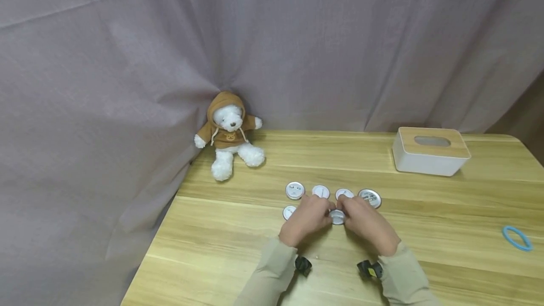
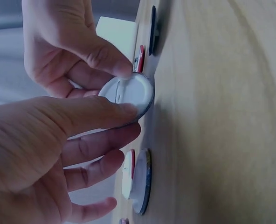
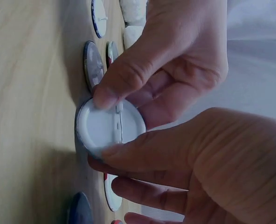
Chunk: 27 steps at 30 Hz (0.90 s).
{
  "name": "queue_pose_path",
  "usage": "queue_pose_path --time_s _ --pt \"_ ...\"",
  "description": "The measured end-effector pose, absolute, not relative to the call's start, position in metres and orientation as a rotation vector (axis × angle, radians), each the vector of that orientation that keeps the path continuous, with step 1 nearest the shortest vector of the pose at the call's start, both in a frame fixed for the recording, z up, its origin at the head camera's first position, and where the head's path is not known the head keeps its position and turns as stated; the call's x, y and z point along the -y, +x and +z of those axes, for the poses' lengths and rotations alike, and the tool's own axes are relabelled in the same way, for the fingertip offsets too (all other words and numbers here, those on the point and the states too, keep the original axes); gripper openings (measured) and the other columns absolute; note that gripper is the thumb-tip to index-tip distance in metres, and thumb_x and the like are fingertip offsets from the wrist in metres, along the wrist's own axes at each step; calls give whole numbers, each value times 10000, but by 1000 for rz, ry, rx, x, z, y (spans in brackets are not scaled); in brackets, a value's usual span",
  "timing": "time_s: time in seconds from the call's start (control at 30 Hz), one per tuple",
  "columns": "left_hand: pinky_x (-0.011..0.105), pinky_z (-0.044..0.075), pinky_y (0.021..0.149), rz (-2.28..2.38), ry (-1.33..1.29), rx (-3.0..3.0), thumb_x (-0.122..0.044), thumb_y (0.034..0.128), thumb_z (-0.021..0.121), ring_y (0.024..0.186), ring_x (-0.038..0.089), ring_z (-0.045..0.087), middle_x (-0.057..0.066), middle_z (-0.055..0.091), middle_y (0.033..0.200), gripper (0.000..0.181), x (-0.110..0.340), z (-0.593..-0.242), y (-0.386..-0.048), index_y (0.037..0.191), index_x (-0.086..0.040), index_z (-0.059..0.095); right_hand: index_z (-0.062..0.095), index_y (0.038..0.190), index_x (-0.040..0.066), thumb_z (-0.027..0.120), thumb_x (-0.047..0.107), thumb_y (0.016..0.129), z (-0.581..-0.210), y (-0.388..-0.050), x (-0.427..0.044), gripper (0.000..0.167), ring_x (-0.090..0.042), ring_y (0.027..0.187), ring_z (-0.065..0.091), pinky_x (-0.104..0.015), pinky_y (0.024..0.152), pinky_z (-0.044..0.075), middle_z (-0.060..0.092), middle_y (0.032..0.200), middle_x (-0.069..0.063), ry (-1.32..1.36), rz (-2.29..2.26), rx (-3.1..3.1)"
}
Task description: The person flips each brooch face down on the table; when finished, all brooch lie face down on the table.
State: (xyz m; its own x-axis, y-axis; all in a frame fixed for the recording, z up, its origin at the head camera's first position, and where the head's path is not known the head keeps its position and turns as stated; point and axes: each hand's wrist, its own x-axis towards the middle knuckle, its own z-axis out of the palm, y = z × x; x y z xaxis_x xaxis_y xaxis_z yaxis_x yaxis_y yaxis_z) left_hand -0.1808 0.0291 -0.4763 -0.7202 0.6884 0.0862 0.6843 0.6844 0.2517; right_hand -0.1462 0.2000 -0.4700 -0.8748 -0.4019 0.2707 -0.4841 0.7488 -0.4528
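Observation:
Both hands hold one round pin-back badge [image 1: 337, 217] between them, its white back and pin facing the wearer. My left hand [image 1: 309, 216] pinches its left edge, with the thumb on the back and fingers behind. On the opposite edge, my right hand [image 1: 366, 218] pinches it the same way. In the left wrist view the badge [image 2: 139, 93] is tilted up just over the table. The right wrist view shows the pin running across the badge [image 3: 97, 128]. More badges lie pin side up around the hands, some partly hidden by them.
Behind the hands lies a row of badges, from the leftmost badge [image 1: 295, 190] to the rightmost badge [image 1: 370, 198]. Another badge [image 1: 288, 212] sits left of my left hand. A plush bear [image 1: 229, 131], a tissue box [image 1: 431, 152] and a blue ring [image 1: 517, 238] are farther off.

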Motion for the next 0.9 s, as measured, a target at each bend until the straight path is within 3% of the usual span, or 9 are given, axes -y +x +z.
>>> queue_pose_path --time_s 0.23,0.67,0.9 --pt "354 421 771 356 1092 -2895 -205 835 793 732 122 548 -87 559 714 119 -32 -476 -179 763 -203 698 589 759 117 691 -124 680 -472 -148 -199 273 -140 619 455 -352 595 424 512 664 51 661 737 2832" --pt "361 388 775 222 1029 -2930 -271 833 800 829 162 533 -48 572 777 49 -37 -477 -177 831 -229 774 575 635 115 679 -85 642 -475 -149 -193 226 -254 662 466 -439 614 414 511 665 -26 590 503 2894" --pt "356 374 749 207 1051 -2974 -245 845 762 804 161 521 -48 572 784 25 -38 -477 -177 830 -225 763 607 666 96 697 -75 687 -474 -148 -193 194 -265 674 483 -487 635 434 526 675 -33 570 529 2879"
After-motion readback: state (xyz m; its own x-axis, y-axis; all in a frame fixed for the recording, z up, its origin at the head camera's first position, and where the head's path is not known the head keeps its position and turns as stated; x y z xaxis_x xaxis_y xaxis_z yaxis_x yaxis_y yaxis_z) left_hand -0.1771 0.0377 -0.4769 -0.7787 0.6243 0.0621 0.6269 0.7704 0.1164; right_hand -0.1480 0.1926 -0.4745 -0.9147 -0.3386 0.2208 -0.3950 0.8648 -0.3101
